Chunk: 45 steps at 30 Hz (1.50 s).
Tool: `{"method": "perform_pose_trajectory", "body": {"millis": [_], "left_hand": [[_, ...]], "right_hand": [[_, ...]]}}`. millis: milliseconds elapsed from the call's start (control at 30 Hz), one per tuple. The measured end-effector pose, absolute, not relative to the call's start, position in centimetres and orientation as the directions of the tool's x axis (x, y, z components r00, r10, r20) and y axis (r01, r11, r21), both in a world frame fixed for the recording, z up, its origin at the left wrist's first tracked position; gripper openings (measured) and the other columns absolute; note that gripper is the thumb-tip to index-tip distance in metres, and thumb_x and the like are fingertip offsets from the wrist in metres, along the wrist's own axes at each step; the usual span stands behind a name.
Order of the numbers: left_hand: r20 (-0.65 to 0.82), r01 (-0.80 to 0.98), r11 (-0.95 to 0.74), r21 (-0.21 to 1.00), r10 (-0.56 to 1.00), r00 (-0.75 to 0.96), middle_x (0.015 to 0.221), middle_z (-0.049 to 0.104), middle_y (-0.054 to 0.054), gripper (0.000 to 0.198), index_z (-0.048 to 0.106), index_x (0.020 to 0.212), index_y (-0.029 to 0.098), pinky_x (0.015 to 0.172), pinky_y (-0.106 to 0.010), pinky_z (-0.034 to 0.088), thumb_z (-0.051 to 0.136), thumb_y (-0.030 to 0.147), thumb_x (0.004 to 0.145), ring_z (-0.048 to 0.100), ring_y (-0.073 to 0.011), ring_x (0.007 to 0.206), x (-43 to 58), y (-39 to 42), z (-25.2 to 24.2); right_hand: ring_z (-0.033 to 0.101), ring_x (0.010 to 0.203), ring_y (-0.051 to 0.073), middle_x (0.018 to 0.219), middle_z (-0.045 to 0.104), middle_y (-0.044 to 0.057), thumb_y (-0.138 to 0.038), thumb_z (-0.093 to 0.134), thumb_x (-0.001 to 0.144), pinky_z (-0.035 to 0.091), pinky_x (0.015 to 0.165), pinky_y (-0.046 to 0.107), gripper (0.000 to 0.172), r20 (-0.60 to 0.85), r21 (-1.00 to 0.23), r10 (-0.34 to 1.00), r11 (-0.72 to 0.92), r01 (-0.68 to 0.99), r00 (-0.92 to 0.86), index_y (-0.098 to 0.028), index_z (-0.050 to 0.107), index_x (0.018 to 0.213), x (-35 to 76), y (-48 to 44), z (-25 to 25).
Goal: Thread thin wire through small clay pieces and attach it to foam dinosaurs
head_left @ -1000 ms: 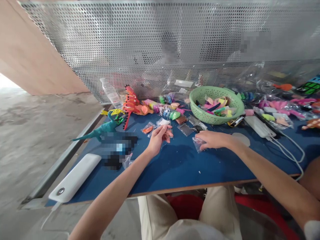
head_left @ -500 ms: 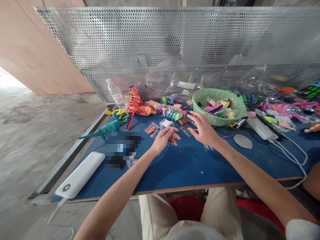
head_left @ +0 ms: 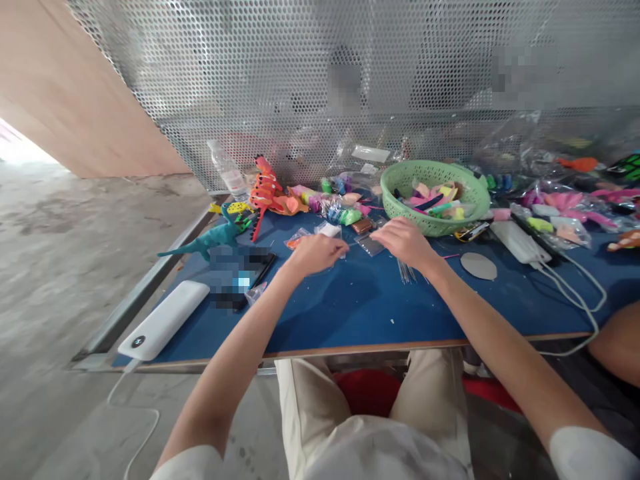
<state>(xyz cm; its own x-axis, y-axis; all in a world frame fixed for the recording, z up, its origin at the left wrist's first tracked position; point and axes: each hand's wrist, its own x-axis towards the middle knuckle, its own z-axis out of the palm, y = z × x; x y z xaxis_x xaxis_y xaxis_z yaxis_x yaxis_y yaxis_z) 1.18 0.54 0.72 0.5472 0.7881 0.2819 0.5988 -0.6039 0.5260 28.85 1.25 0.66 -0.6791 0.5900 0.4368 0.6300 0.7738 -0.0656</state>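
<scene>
My left hand [head_left: 320,253] is over the blue table, its fingers curled together beside a small clear bag of white clay [head_left: 328,230]. Whatever its fingertips may hold is too small to make out. Just left of it lies a small bag with an orange piece [head_left: 296,239], partly covered by the hand. My right hand [head_left: 404,241] has its fingers drawn together at the edge of a small clear zip bag [head_left: 369,245]; whether it grips the bag is unclear. A brown clay block [head_left: 362,225] lies behind that bag. Thin metal pins [head_left: 406,272] lie under my right hand.
A green basket [head_left: 435,223] of colourful pieces stands behind my right hand. An orange dragon-like figure [head_left: 267,193], a teal dinosaur [head_left: 207,241], a phone [head_left: 257,270] and a white power bank [head_left: 165,320] are at left. A grey oval [head_left: 479,266] and cabled power bank [head_left: 520,241] lie right.
My left hand has turned palm down and its fingers have closed up. My right hand's spread fingers have come together near the zip bag. The view has tilted slightly down.
</scene>
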Motion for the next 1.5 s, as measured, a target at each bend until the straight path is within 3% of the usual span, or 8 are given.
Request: {"method": "perform_pose_trajectory", "body": {"millis": [67, 133, 333, 633, 833, 1033, 1233, 1500], "left_hand": [[0.430, 0.727, -0.639, 0.252, 0.746, 0.508, 0.090, 0.077, -0.008, 0.020, 0.078, 0.084, 0.022, 0.085, -0.037, 0.047, 0.062, 0.031, 0.092, 0.070, -0.0234, 0.092, 1.3, 1.7, 1.8], [0.515, 0.770, -0.631, 0.093, 0.693, 0.505, 0.100, 0.077, -0.009, 0.019, 0.079, 0.092, 0.022, 0.094, -0.043, 0.042, 0.061, 0.029, 0.093, 0.066, -0.0260, 0.101, 1.8, 2.6, 2.4], [0.623, 0.787, -0.616, -0.017, 0.609, 0.491, 0.103, 0.076, -0.007, 0.023, 0.078, 0.104, 0.027, 0.093, -0.041, 0.041, 0.056, 0.031, 0.098, 0.065, -0.0240, 0.100, 4.1, 3.3, 0.9], [0.614, 0.643, -0.743, 0.187, 0.599, 0.514, 0.108, 0.076, -0.005, 0.029, 0.072, 0.119, 0.026, 0.079, -0.027, 0.049, 0.051, 0.036, 0.102, 0.071, -0.0161, 0.093, 4.2, 2.8, -1.7], [0.603, 0.690, -0.691, 0.214, 0.649, 0.464, 0.103, 0.077, -0.006, 0.024, 0.074, 0.110, 0.024, 0.081, -0.029, 0.050, 0.055, 0.035, 0.099, 0.070, -0.0186, 0.094, 5.0, 2.2, -1.5], [0.624, 0.598, -0.677, 0.430, 0.701, 0.345, 0.098, 0.076, -0.006, 0.020, 0.076, 0.103, 0.020, 0.075, -0.027, 0.051, 0.059, 0.030, 0.096, 0.067, -0.0150, 0.078, 5.9, 1.9, -1.4], [0.598, 0.584, -0.638, 0.502, 0.744, 0.298, 0.093, 0.077, -0.005, 0.018, 0.078, 0.098, 0.021, 0.073, -0.026, 0.051, 0.064, 0.030, 0.092, 0.066, -0.0147, 0.074, 6.1, 1.5, -1.1], [0.309, 0.373, -0.348, 0.860, 0.937, 0.162, 0.072, 0.071, -0.002, 0.031, 0.080, 0.096, 0.019, 0.052, -0.022, 0.046, 0.068, 0.045, 0.086, 0.060, -0.0121, 0.056, 5.9, 1.8, -1.3]], "right_hand": [[0.063, 0.107, 0.025, 0.108, 0.075, 0.010, -0.030, 0.031, 0.108, 0.040, 0.100, 0.041, 0.041, 0.484, -0.043, 0.613, 0.730, 0.682, -0.625, -0.019, 0.070, 0.114, 28.1, 1.8, 1.2], [0.063, 0.103, 0.025, 0.105, 0.075, 0.011, -0.030, 0.032, 0.108, 0.042, 0.096, 0.040, 0.041, 0.536, -0.051, 0.627, 0.692, 0.720, -0.565, -0.017, 0.071, 0.112, 27.0, 2.3, 1.4], [0.065, 0.095, 0.026, 0.099, 0.076, 0.010, -0.027, 0.045, 0.104, 0.046, 0.090, 0.042, 0.028, 0.702, -0.093, 0.541, 0.716, 0.692, -0.464, -0.018, 0.071, 0.103, 25.6, 3.5, -0.3], [0.066, 0.090, 0.023, 0.095, 0.076, 0.005, -0.031, 0.054, 0.102, 0.048, 0.087, 0.038, 0.019, 0.717, -0.190, 0.501, 0.810, 0.555, -0.485, -0.022, 0.072, 0.102, 27.9, 3.2, -1.3], [0.067, 0.093, 0.024, 0.099, 0.076, 0.006, -0.030, 0.055, 0.101, 0.049, 0.087, 0.039, 0.019, 0.678, -0.194, 0.525, 0.802, 0.565, -0.514, -0.021, 0.072, 0.105, 27.5, 3.7, -1.8], [0.069, 0.094, 0.023, 0.101, 0.076, 0.005, -0.030, 0.055, 0.101, 0.050, 0.084, 0.036, 0.019, 0.662, -0.249, 0.580, 0.768, 0.590, -0.476, -0.023, 0.072, 0.106, 27.3, 3.4, -1.9], [0.071, 0.094, 0.024, 0.101, 0.077, 0.004, -0.031, 0.056, 0.100, 0.050, 0.082, 0.035, 0.018, 0.642, -0.321, 0.633, 0.734, 0.598, -0.433, -0.024, 0.072, 0.105, 27.0, 3.0, -2.0], [0.071, 0.083, 0.022, 0.097, 0.078, 0.003, -0.032, 0.059, 0.097, 0.052, 0.076, 0.033, 0.016, 0.670, -0.488, 0.683, 0.700, 0.521, -0.289, -0.025, 0.073, 0.102, 25.9, 2.3, -2.1]]}}
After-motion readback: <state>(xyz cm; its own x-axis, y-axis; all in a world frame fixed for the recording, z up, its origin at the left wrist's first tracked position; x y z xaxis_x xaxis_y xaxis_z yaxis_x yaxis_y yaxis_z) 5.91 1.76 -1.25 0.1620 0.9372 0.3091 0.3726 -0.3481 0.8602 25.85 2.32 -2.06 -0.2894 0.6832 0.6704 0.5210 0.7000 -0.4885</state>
